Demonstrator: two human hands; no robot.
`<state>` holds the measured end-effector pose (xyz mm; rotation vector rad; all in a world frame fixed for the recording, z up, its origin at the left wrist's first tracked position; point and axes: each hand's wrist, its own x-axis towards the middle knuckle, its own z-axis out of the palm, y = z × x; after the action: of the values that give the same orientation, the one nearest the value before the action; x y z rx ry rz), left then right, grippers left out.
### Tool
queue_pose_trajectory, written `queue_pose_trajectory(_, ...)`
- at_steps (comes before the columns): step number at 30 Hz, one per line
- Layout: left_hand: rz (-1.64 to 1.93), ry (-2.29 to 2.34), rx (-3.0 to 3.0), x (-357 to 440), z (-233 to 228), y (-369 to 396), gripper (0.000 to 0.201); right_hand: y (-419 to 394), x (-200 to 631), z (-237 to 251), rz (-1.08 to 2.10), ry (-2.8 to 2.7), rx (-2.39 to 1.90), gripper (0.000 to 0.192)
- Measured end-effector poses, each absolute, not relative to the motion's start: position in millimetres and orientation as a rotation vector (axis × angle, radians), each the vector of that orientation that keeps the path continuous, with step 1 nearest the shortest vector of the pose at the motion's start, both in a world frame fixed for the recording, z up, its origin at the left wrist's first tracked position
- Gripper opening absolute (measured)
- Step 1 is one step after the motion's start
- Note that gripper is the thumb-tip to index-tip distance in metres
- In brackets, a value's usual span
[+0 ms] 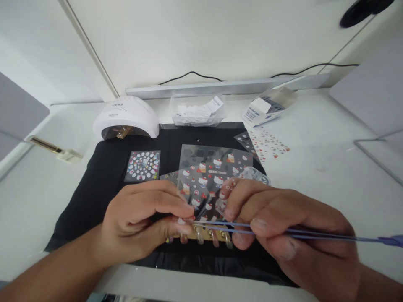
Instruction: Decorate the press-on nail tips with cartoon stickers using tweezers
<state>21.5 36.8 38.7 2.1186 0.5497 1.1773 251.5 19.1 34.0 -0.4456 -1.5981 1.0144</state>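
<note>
My left hand point(145, 222) is closed, with thumb and index finger pinched at the left end of a wooden nail display strip point(206, 228). Several glossy nail tips point(199, 236) line the strip. Just above the left thumb shows a small red-and-white cat design point(181, 221). My right hand point(283, 226) grips blue-purple tweezers point(302, 235); their points reach left to the left thumb, across the strip. Behind the strip is a clear cat sticker sheet point(203, 182), partly covered by both hands. I cannot tell if the tweezers hold anything.
A black mat point(91, 188) covers the table's middle. Around it are a white nail lamp point(126, 113), a clear tub of white pads point(197, 111), an alcohol-pad box point(264, 109) and a brush point(55, 149). Other sticker sheets point(143, 165) lie left and right.
</note>
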Motion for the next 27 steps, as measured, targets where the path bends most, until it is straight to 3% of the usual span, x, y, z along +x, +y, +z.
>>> queue_pose_trajectory(27,1.269,0.571,1.983,21.6,33.1,35.7,0.016,15.0,248.1,29.9,1.143,-1.459,-0.517,0.016)
